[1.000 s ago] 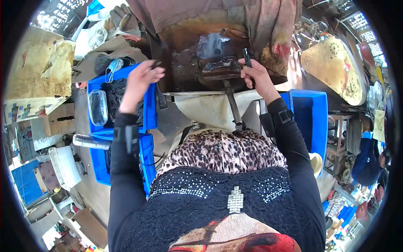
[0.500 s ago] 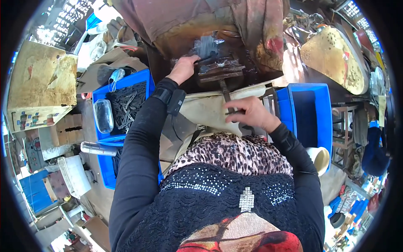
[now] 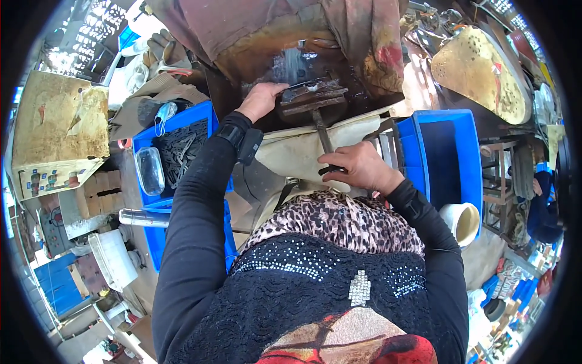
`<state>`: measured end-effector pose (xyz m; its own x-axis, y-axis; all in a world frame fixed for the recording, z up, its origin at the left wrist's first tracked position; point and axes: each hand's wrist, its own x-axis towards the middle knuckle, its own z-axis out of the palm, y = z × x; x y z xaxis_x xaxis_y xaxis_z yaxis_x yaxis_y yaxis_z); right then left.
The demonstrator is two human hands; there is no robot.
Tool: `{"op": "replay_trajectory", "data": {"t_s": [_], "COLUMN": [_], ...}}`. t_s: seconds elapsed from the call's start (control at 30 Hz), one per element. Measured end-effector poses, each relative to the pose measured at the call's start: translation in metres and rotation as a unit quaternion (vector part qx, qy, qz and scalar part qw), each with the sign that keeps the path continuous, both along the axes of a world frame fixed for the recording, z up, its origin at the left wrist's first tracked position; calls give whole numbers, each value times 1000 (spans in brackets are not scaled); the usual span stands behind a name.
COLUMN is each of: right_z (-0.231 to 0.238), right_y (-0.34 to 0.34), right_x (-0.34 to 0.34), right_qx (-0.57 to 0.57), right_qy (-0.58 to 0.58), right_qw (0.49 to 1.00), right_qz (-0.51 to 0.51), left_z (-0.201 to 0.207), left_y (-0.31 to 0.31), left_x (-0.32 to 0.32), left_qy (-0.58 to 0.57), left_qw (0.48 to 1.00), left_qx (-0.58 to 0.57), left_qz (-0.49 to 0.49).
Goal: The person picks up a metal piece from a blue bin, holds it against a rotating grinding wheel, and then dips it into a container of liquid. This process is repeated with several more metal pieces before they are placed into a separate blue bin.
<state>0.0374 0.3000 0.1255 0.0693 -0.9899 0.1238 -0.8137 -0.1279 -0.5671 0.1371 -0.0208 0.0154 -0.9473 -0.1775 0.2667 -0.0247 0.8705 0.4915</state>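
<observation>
My left hand [image 3: 260, 102] reaches to the wet work area, its fingers closed on one end of a thin dark strip [image 3: 304, 84]. That strip lies along the top of a dark metal clamp-like fixture [image 3: 312, 102]. A metal bar [image 3: 322, 130] runs from the fixture toward me. Close to the bar's near end, my right hand [image 3: 367, 168] is closed, thumb and fingers pinching a short dark piece [image 3: 330, 170]; the rest of it is hidden in the hand. Behind the fixture stands a wet, greyish wheel-like surface [image 3: 294, 64], partly enclosed by brown cloth.
A blue bin [image 3: 212, 118] at left holds many dark strips and a clear plastic box [image 3: 150, 171]. Another blue bin [image 3: 476, 158] stands at right, with a cream pipe-like container [image 3: 465, 224] nearby. Stained cloth [image 3: 267, 24] drapes over the machine; pale cloth [image 3: 297, 155] hangs below it.
My left hand has shifted slightly, and its strip now lies along the top of the fixture. My right hand's fingers have drawn closer together around the dark piece, a little lower.
</observation>
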Motion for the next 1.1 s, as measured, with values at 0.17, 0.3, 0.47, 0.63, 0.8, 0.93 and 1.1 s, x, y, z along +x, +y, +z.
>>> {"op": "replay_trajectory", "data": {"t_s": [0.17,0.3,0.47,0.63,0.8,0.93,1.1], "right_z": [-5,-13,-12,-14,-11,-7,23], "right_y": [-6,-8,-8,-10,-13,-15,-33], "right_x": [8,10,11,6,6,13,-2], "right_qx": [-78,-90,-80,-75,-81,-93,-125], "right_qy": [38,52,82,105,110,122,82], "right_qw": [996,995,993,991,990,987,989], "right_qz": [-2,-3,1,21,30,48,-16], "left_z": [-3,-2,-1,-2,15,39,71], "left_y": [-2,-8,-4,0,-1,2,16], "left_x": [9,5,4,-2,5,21,63], "left_qy": [-25,-31,-46,-70,-120,-86,109], "left_qw": [999,999,998,996,991,995,981], "left_qx": [14,-13,-44,-48,-51,-45,-41], "left_qz": [13,3,5,23,28,29,155]}}
